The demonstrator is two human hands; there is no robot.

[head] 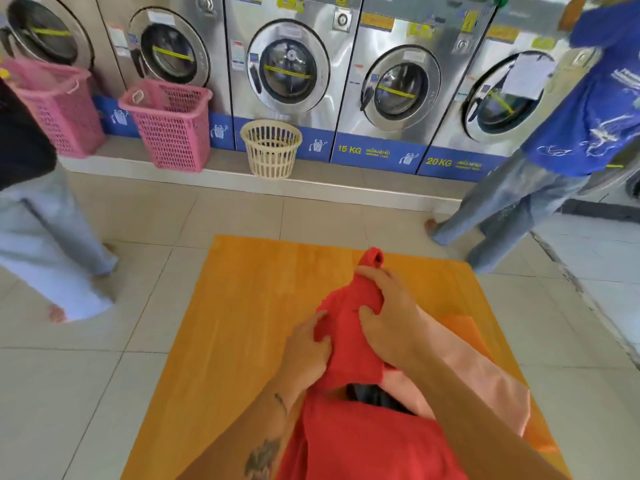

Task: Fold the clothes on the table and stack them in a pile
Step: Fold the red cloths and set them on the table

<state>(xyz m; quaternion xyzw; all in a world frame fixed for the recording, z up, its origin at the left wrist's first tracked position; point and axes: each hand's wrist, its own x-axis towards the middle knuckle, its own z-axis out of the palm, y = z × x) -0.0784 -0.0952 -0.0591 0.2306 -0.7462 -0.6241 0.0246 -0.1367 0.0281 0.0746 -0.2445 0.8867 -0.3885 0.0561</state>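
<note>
A red garment [349, 344] lies bunched on the orange wooden table [249, 306], running from the table's middle down to the near edge. My right hand [388, 313] grips its upper part, with a red tip sticking out beyond the fingers. My left hand [308, 351] pinches the garment's left edge. Under my right forearm lie a pale pink cloth [485, 375] and an orange cloth [467, 330]. A dark item [374, 396] shows between the red and the pink.
Washing machines [291, 67] line the far wall. On the floor ledge stand two pink laundry baskets [169, 126] and a cream basket [272, 148]. One person in a blue shirt [585, 109] stands at right, another person's legs [45, 237] at left.
</note>
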